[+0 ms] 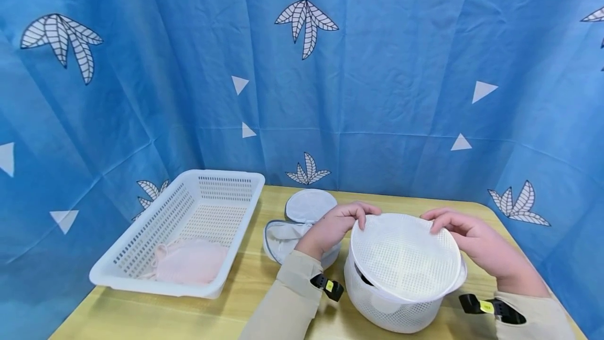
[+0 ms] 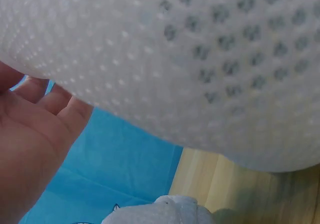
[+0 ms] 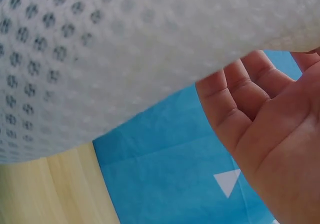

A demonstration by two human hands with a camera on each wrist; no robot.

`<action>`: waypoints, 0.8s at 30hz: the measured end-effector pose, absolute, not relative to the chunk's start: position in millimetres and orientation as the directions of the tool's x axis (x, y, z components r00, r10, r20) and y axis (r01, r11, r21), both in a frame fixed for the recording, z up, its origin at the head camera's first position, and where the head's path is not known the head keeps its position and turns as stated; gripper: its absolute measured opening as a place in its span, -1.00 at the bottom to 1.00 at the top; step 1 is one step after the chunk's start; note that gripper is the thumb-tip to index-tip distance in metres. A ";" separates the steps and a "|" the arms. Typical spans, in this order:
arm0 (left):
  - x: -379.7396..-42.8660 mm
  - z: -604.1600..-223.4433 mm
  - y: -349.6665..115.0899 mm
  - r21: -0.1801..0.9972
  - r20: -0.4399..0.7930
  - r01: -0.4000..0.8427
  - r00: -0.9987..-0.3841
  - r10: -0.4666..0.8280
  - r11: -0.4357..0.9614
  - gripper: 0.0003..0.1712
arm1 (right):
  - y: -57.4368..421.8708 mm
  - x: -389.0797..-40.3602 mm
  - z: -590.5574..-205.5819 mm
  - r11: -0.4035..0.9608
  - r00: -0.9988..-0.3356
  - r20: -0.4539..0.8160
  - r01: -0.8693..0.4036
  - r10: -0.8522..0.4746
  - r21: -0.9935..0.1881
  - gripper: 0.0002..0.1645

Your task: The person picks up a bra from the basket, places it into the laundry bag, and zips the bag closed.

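A round white mesh laundry bag stands at the right of the table, its flat mesh lid tilted up toward the head camera. Along the front left, a gap under the lid shows something dark inside. My left hand pinches the lid's far left edge, thumb and fingers on the rim. At the far right edge, my right hand grips the rim in the same way. Both wrist views are largely filled by the bag's mesh wall, with fingers reaching up behind its edge.
Left on the table is a white slotted plastic basket holding a pale pink cloth item with thin straps. Between basket and bag sits a smaller white zip pouch, its round lid flipped back. A blue curtain hangs behind the table.
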State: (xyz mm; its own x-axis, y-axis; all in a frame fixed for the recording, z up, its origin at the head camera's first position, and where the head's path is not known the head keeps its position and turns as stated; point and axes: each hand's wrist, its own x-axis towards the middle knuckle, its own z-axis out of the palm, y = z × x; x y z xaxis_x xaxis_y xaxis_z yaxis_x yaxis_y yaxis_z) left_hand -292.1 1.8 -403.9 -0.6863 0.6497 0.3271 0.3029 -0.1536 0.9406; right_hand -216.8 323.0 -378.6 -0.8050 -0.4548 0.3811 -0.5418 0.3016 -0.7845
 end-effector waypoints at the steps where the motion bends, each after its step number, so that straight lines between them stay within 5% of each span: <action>1: -292.3 -404.4 2.2 0.939 0.326 0.313 -0.691 0.645 -0.140 -0.70 | 323.1 -216.9 -379.3 0.302 -0.805 0.378 -0.540 -0.457 -0.785 -0.74; 12: -292.1 -404.8 6.8 0.973 0.204 0.231 -0.810 0.550 -0.021 -0.62 | 320.8 -222.5 -385.0 0.292 -0.813 0.342 -0.510 -0.472 -0.809 -0.56; 24: -282.5 -400.5 19.8 0.981 0.149 0.192 -0.855 0.497 0.036 -0.74 | 312.9 -221.1 -386.5 0.267 -0.884 0.208 -0.339 -0.418 -0.902 -0.51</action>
State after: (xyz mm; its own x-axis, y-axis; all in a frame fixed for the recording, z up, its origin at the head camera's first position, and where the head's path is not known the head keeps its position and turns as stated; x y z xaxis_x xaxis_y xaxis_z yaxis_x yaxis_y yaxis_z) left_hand -282.5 19.8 -400.5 -0.8548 0.4970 0.1495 0.1923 0.0358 0.9807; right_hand -221.1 312.9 -386.5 -0.8843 -0.4179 0.2081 -0.3385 0.2671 -0.9023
